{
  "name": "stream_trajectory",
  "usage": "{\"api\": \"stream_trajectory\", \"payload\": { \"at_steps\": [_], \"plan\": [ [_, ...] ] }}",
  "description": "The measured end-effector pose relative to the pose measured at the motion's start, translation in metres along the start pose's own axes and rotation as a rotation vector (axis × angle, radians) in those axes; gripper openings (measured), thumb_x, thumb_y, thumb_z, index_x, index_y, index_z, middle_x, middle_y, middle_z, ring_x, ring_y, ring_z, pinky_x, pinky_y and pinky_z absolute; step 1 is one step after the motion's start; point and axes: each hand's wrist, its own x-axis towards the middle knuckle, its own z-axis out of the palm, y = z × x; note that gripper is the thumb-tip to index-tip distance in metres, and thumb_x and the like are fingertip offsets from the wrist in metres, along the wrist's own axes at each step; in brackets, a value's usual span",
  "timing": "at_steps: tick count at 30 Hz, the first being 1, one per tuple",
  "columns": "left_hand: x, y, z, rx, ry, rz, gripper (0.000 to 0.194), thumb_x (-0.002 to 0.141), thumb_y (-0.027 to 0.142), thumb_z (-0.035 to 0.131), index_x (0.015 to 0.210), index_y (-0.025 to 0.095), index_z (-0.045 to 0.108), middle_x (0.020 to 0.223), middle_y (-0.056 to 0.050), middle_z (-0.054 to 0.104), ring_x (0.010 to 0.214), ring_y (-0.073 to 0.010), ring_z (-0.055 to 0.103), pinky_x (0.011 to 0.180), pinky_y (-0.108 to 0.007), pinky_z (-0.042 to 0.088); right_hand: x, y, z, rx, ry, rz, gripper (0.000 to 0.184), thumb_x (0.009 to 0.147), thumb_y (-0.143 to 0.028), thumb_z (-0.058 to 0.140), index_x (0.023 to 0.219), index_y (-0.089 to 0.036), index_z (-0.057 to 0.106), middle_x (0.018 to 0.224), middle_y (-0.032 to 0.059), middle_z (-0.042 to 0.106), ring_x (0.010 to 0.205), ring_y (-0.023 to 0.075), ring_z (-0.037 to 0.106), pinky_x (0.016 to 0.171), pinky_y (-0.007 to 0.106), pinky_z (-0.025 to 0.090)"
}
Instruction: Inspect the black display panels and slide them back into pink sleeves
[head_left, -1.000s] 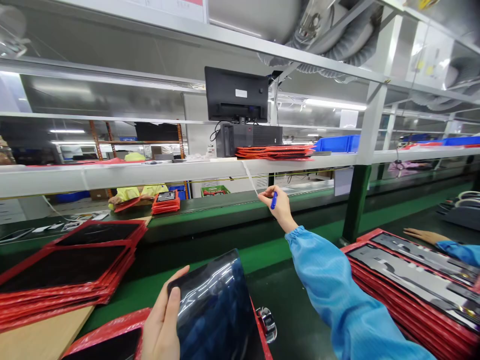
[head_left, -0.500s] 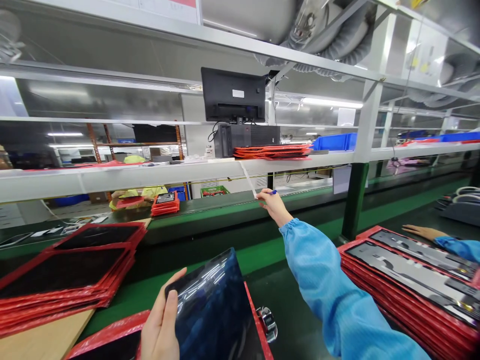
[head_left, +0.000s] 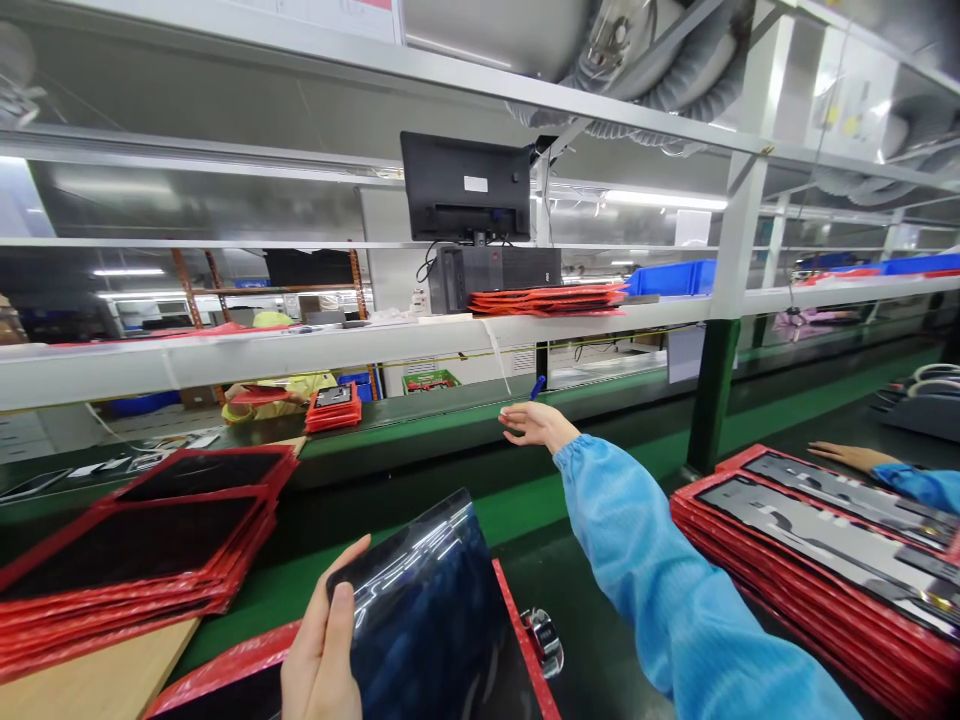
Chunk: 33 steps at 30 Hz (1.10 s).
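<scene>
My left hand (head_left: 328, 640) is closed on the edge of a dark glossy screen panel (head_left: 427, 620), held tilted upward. Under it a red bubble-wrap sleeve (head_left: 232, 665) shows. My right hand (head_left: 541, 425), in a blue sleeve, reaches out over the green bench with thumb and fingertips pinched. From the top of that hand pokes the end of a blue pen (head_left: 538, 387); the rest of it is hidden. A speck of white shows at the fingertips, too small to make out. Just above them, apart from the hand, a white strip (head_left: 495, 350) hangs from the shelf edge.
Red-wrapped screens (head_left: 172, 530) are stacked at left on a wooden board (head_left: 112, 670). Another stack of red-wrapped parts (head_left: 825, 560) stands at right, near a co-worker's hand (head_left: 847, 455). A metal tape dispenser (head_left: 544, 642) sits by the panel. A shelf (head_left: 360, 345) crosses ahead.
My right hand has come away from the white strip and dropped slightly to the left; the strip now hangs free. The blue pen points more upward. My left hand keeps the screen panel.
</scene>
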Motion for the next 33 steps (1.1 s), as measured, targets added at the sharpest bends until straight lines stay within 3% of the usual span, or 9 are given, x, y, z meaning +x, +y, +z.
{"api": "stream_trajectory", "payload": {
  "at_steps": [3, 5, 8, 13, 19, 24, 28, 30, 33],
  "plan": [
    [0.001, -0.001, 0.001, -0.021, -0.02, -0.014, 0.043, 0.082, 0.054, 0.051, 0.109, 0.025, 0.066, 0.116, 0.0, 0.069, 0.124, -0.0245, 0.051, 0.11, -0.033, 0.028, -0.034, 0.012, 0.001, 0.016, -0.038, -0.154, 0.02, 0.092, -0.028, 0.059, 0.109, -0.015, 0.059, 0.106, 0.0056, 0.063, 0.086, 0.0183, 0.064, 0.073, 0.036, 0.055],
    [0.001, -0.002, 0.002, -0.041, -0.032, -0.005, 0.04, 0.082, 0.052, 0.051, 0.108, 0.025, 0.066, 0.113, 0.0, 0.07, 0.119, -0.0249, 0.055, 0.106, -0.033, 0.035, -0.069, 0.02, 0.01, 0.028, -0.107, -0.292, 0.013, 0.084, -0.021, 0.067, 0.092, -0.016, 0.057, 0.087, -0.0001, 0.063, 0.079, 0.0159, 0.062, 0.071, 0.031, 0.051],
    [-0.004, -0.006, 0.004, -0.047, -0.048, 0.007, 0.042, 0.082, 0.052, 0.052, 0.111, 0.025, 0.065, 0.111, -0.001, 0.07, 0.117, -0.0259, 0.057, 0.104, -0.034, 0.038, -0.13, 0.034, 0.034, 0.011, -0.253, -0.427, 0.033, 0.07, -0.018, 0.078, 0.077, -0.023, 0.047, 0.072, -0.0064, 0.06, 0.071, 0.0131, 0.056, 0.07, 0.026, 0.043],
    [-0.016, -0.013, 0.004, -0.165, -0.065, 0.036, 0.05, 0.08, 0.06, 0.053, 0.11, 0.023, 0.066, 0.118, -0.004, 0.068, 0.12, -0.0271, 0.054, 0.107, -0.036, 0.032, -0.193, 0.058, 0.071, -0.095, -0.415, -0.568, 0.028, 0.078, -0.017, 0.068, 0.076, -0.025, 0.041, 0.072, -0.0036, 0.061, 0.067, 0.0144, 0.051, 0.065, 0.028, 0.039],
    [-0.031, -0.01, 0.004, -0.173, -0.018, 0.088, 0.058, 0.076, 0.068, 0.053, 0.103, 0.021, 0.07, 0.113, -0.005, 0.072, 0.111, -0.0257, 0.061, 0.095, -0.031, 0.041, -0.202, 0.07, 0.093, -0.164, -0.4, -0.639, 0.029, 0.082, -0.019, 0.065, 0.075, -0.026, 0.038, 0.074, -0.003, 0.064, 0.067, 0.0148, 0.056, 0.066, 0.027, 0.044],
    [-0.039, -0.007, 0.006, -0.162, -0.006, 0.089, 0.058, 0.078, 0.068, 0.049, 0.106, 0.023, 0.07, 0.092, -0.003, 0.077, 0.116, -0.0262, 0.059, 0.074, -0.026, 0.051, -0.211, 0.069, 0.099, -0.193, -0.408, -0.667, 0.03, 0.082, -0.019, 0.066, 0.074, -0.027, 0.038, 0.073, -0.0042, 0.067, 0.069, 0.0158, 0.059, 0.071, 0.028, 0.045],
    [-0.043, -0.005, 0.005, -0.198, 0.001, 0.121, 0.058, 0.079, 0.068, 0.048, 0.105, 0.022, 0.07, 0.109, -0.004, 0.074, 0.114, -0.0274, 0.06, 0.067, -0.024, 0.053, -0.214, 0.072, 0.101, -0.22, -0.392, -0.694, 0.03, 0.081, -0.019, 0.067, 0.074, -0.027, 0.039, 0.073, -0.0039, 0.068, 0.071, 0.0173, 0.059, 0.071, 0.029, 0.046],
    [-0.043, -0.005, 0.004, -0.195, 0.005, 0.138, 0.057, 0.08, 0.067, 0.047, 0.104, 0.022, 0.07, 0.113, -0.004, 0.072, 0.111, -0.0268, 0.063, 0.063, -0.024, 0.053, -0.214, 0.074, 0.102, -0.26, -0.354, -0.723, 0.03, 0.081, -0.02, 0.067, 0.073, -0.027, 0.039, 0.071, -0.0036, 0.068, 0.073, 0.0186, 0.057, 0.07, 0.03, 0.045],
    [-0.043, -0.007, 0.003, -0.169, -0.043, 0.158, 0.058, 0.084, 0.065, 0.041, 0.109, 0.021, 0.068, 0.095, -0.004, 0.077, 0.09, -0.0231, 0.07, 0.056, -0.025, 0.051, -0.214, 0.076, 0.105, -0.313, -0.296, -0.798, 0.031, 0.081, -0.019, 0.067, 0.073, -0.027, 0.038, 0.069, -0.0041, 0.069, 0.073, 0.0191, 0.056, 0.071, 0.032, 0.045]
  ]
}}
